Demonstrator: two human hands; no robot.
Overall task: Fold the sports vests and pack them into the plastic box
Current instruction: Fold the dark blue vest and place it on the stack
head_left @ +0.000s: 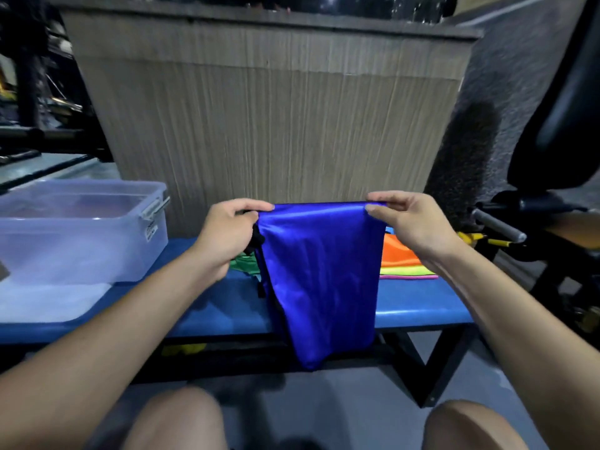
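Note:
A shiny blue vest hangs in the air above the blue bench, its lower end dangling below the bench's front edge. My left hand pinches its top left corner and my right hand pinches its top right corner, so the upper edge is stretched level between them. The clear plastic box stands on the bench at the left, its lid off. Behind the blue vest lie a green vest and a flat stack of orange, yellow and pink vests, partly hidden.
A white lid or sheet lies in front of the box. A wooden panel rises behind the bench. Dark gym equipment with a grey handle stands at the right. My knees are below the bench front.

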